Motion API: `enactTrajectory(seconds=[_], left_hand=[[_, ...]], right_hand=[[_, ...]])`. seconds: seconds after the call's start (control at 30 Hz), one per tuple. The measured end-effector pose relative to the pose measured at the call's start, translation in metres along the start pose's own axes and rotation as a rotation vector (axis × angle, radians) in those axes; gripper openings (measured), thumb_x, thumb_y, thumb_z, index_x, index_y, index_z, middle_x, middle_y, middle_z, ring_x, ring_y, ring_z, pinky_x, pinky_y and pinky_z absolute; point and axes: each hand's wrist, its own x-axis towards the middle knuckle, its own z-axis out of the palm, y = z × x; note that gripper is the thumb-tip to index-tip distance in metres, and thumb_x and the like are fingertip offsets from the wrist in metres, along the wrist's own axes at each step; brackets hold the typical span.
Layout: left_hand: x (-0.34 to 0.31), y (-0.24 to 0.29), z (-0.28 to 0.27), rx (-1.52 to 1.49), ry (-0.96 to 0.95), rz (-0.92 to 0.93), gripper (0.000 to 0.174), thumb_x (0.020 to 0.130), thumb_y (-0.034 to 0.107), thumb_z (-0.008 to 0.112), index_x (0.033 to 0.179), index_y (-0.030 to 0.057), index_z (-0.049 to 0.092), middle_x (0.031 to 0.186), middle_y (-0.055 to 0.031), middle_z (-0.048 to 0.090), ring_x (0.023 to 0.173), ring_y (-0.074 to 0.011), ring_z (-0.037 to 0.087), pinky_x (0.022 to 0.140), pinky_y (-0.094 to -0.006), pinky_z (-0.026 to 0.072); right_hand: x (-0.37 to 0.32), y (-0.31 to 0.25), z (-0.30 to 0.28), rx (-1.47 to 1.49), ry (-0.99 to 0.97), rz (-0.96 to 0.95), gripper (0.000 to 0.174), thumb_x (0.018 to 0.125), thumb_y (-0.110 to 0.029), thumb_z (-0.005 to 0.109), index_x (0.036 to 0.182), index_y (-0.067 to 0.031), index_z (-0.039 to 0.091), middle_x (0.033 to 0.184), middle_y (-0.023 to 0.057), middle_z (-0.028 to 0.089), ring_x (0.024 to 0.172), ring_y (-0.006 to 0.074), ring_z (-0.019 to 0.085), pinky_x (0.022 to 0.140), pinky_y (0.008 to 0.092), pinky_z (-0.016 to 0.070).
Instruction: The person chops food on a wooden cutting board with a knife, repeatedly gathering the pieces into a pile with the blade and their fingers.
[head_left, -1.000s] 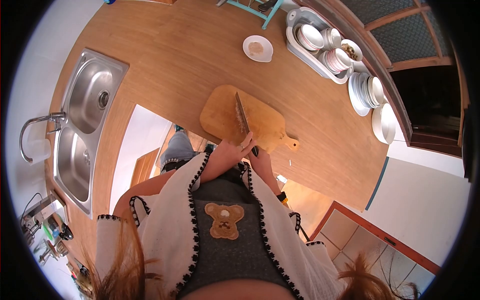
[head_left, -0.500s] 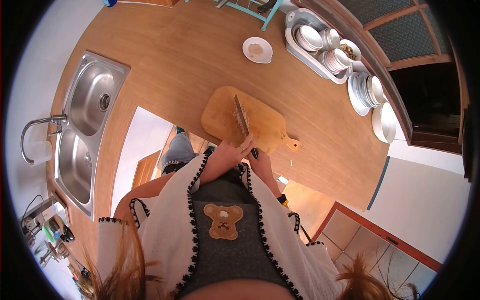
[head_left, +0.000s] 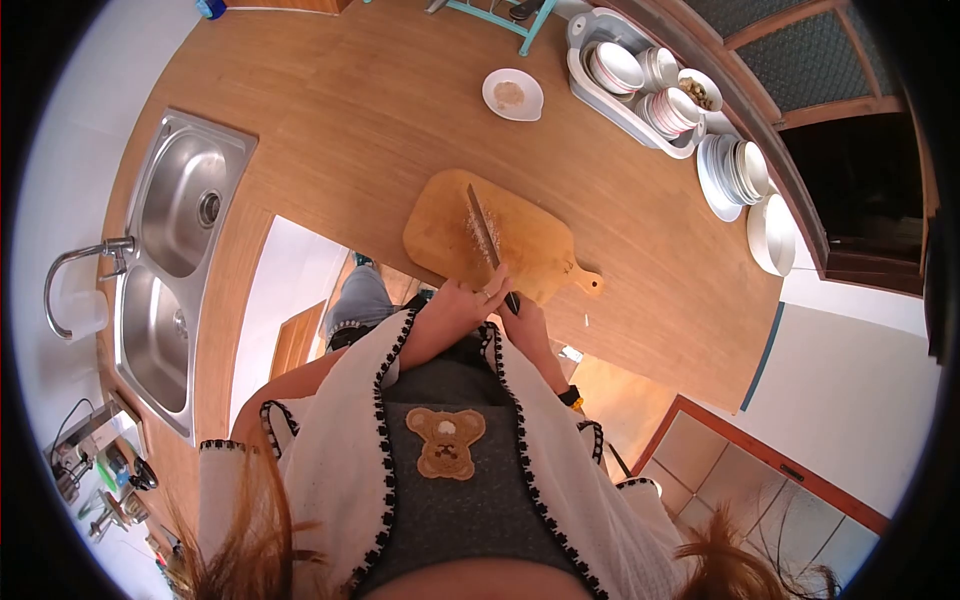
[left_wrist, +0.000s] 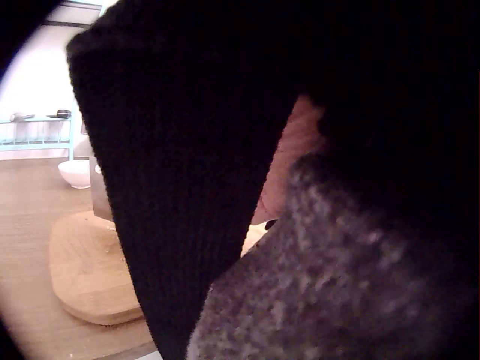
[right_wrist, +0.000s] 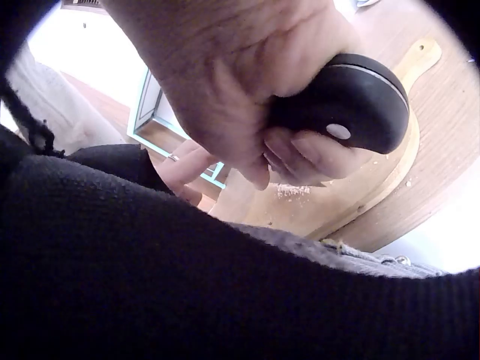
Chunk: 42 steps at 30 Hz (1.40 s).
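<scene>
In the head view, the right hand (head_left: 524, 328) grips the black handle of a knife (head_left: 483, 228); the right wrist view shows its fingers curled round that handle (right_wrist: 375, 109). The blade points away from the body over a wooden cutting board (head_left: 435, 225), with pale crumbs (head_left: 489, 243) along it. Beside the right hand, the left hand (head_left: 452, 312) reaches across, its extended fingers at the blade near the handle. Part of that hand, with a ring, shows in the right wrist view. Dark cloth covers most of the left wrist view.
Beyond the board stands a white bowl (head_left: 513, 95) with pale powder. A grey rack (head_left: 583, 80) of bowls and stacked plates (head_left: 715, 180) line the back right edge. A double sink (head_left: 180, 210) lies left. A small white piece (head_left: 587, 320) is right of the hands.
The head view has shifted slightly. Both hands and the knife keep nearly the same position over the board, with no clear change of hold.
</scene>
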Motion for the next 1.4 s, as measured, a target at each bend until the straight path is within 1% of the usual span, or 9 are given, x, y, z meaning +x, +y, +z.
enactTrajectory(seconds=[0.07, 0.17, 0.3, 0.37, 0.4, 0.47, 0.9, 0.97, 1.4], left_hand=[[-0.002, -0.001, 0.002, -0.031, -0.072, -0.023, 0.048, 0.078, 0.011, 0.05, 0.126, 0.0043, 0.046, 0.133, -0.0163, 0.043, 0.06, -0.019, 0.058, 0.062, -0.0285, 0.046], [-0.004, -0.003, 0.001, -0.012, -0.153, -0.025, 0.049, 0.079, 0.011, 0.05, 0.126, 0.0036, 0.045, 0.133, -0.0166, 0.043, 0.061, -0.019, 0.059, 0.061, -0.0291, 0.0461], [-0.002, -0.004, -0.002, -0.014, -0.153, -0.021, 0.049, 0.078, 0.011, 0.05, 0.127, 0.0026, 0.045, 0.133, -0.0165, 0.042, 0.062, -0.0187, 0.059, 0.061, -0.029, 0.0463], [-0.001, -0.005, -0.005, -0.001, -0.18, 0.006, 0.049, 0.078, 0.011, 0.05, 0.127, 0.0022, 0.044, 0.134, -0.0169, 0.042, 0.06, -0.0185, 0.059, 0.061, -0.029, 0.0464], [0.0, -0.006, -0.006, 0.001, -0.179, 0.011, 0.049, 0.078, 0.011, 0.05, 0.127, 0.0022, 0.044, 0.134, -0.0169, 0.042, 0.06, -0.0185, 0.059, 0.061, -0.029, 0.0464], [0.002, -0.006, -0.007, 0.009, -0.174, 0.008, 0.05, 0.078, 0.012, 0.051, 0.127, 0.0026, 0.045, 0.135, -0.0165, 0.041, 0.06, -0.0183, 0.058, 0.061, -0.029, 0.0467], [0.004, -0.009, -0.005, 0.027, -0.202, 0.043, 0.052, 0.077, 0.011, 0.052, 0.128, 0.0032, 0.043, 0.136, -0.0155, 0.04, 0.059, -0.0172, 0.057, 0.057, -0.0275, 0.0459], [0.006, -0.01, -0.005, 0.031, -0.181, 0.043, 0.053, 0.077, 0.011, 0.052, 0.129, 0.0034, 0.043, 0.137, -0.0153, 0.04, 0.059, -0.0175, 0.057, 0.056, -0.0278, 0.0459], [0.008, -0.009, -0.009, -0.015, -0.189, 0.07, 0.053, 0.078, 0.011, 0.051, 0.129, 0.0042, 0.042, 0.136, -0.0129, 0.041, 0.057, -0.0174, 0.057, 0.055, -0.0285, 0.0456]], right_hand=[[0.0, 0.001, 0.001, -0.001, 0.007, -0.069, 0.038, 0.085, -0.035, 0.056, 0.087, 0.0029, 0.058, 0.077, 0.0258, 0.06, 0.077, 0.0425, 0.059, 0.063, 0.0454, 0.0453], [0.003, 0.004, 0.006, -0.064, -0.002, -0.048, 0.038, 0.086, -0.036, 0.056, 0.086, 0.0028, 0.058, 0.077, 0.0261, 0.06, 0.077, 0.0429, 0.058, 0.064, 0.0465, 0.045], [0.003, 0.003, 0.006, -0.073, -0.013, -0.034, 0.038, 0.086, -0.036, 0.055, 0.086, 0.0026, 0.058, 0.077, 0.0263, 0.06, 0.077, 0.0434, 0.058, 0.064, 0.0469, 0.0451], [0.003, 0.004, 0.007, -0.076, 0.028, -0.053, 0.035, 0.085, -0.031, 0.057, 0.085, 0.0037, 0.058, 0.07, 0.0236, 0.059, 0.067, 0.0387, 0.059, 0.058, 0.0418, 0.044], [0.003, 0.003, 0.006, -0.073, 0.033, -0.052, 0.035, 0.085, -0.031, 0.057, 0.085, 0.0037, 0.058, 0.07, 0.0236, 0.059, 0.067, 0.0387, 0.059, 0.058, 0.0418, 0.044], [0.003, -0.001, 0.004, -0.045, -0.008, -0.016, 0.039, 0.085, -0.036, 0.055, 0.085, 0.0024, 0.058, 0.076, 0.0265, 0.06, 0.076, 0.0436, 0.058, 0.064, 0.0467, 0.0451], [0.001, 0.001, 0.007, -0.021, 0.01, 0.014, 0.037, 0.086, -0.035, 0.055, 0.086, 0.0019, 0.058, 0.077, 0.0257, 0.06, 0.077, 0.0428, 0.058, 0.064, 0.0456, 0.0452], [0.0, 0.0, 0.007, -0.024, 0.063, -0.007, 0.035, 0.086, -0.031, 0.056, 0.085, 0.0045, 0.059, 0.071, 0.0235, 0.059, 0.069, 0.0378, 0.06, 0.061, 0.0416, 0.0442], [-0.006, 0.003, 0.008, 0.03, 0.087, 0.052, 0.035, 0.086, -0.031, 0.057, 0.083, 0.0044, 0.058, 0.069, 0.0229, 0.059, 0.067, 0.0379, 0.06, 0.059, 0.0411, 0.0437]])
